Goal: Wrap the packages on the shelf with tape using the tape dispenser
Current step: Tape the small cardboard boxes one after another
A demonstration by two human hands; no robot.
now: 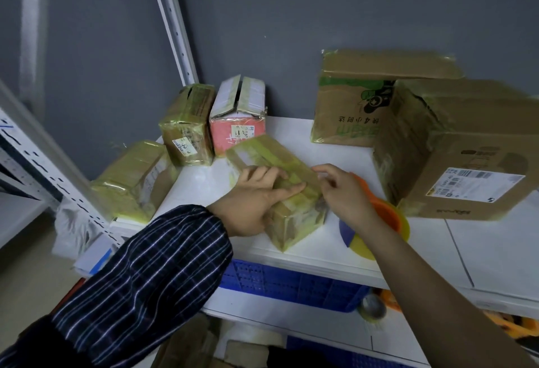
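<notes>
A small cardboard package (pixel 291 222) covered in yellowish tape lies at an angle near the front of the white shelf (pixel 423 239). My left hand (pixel 248 201) presses flat on its top with the fingers straight. Against the package's right edge my right hand (pixel 347 195) rests with loosely curled fingers, and I see nothing held in it. The tape dispenser (pixel 388 213), orange with yellow and blue parts, lies on the shelf just behind and under my right hand and wrist.
Three taped packages (pixel 131 178) (pixel 186 125) (pixel 237 114) stand at the left and back. Two larger cardboard boxes (pixel 350 99) (pixel 455 149) fill the right. A blue crate (pixel 291 283) and a tape roll (pixel 373 306) sit on the level below. A white shelf upright (pixel 172 18) rises behind.
</notes>
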